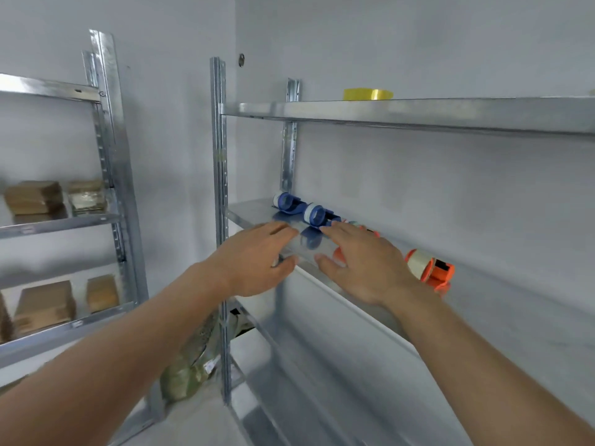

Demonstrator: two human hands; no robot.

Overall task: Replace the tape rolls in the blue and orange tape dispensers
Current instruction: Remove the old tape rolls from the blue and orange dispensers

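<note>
Here the left hand (257, 257) hovers spread and empty at the middle shelf (254, 210) edge. Two blue dispensers (317, 215) sit at the back beside it. The right hand (360, 263), also spread and empty, partly covers one orange dispenser (338, 252), likely reaching; another orange one (429, 265) lies further right. A yellow roll (367, 94) waits on the top shelf (418, 112) of the grey-walled storeroom's metal rack.
</note>
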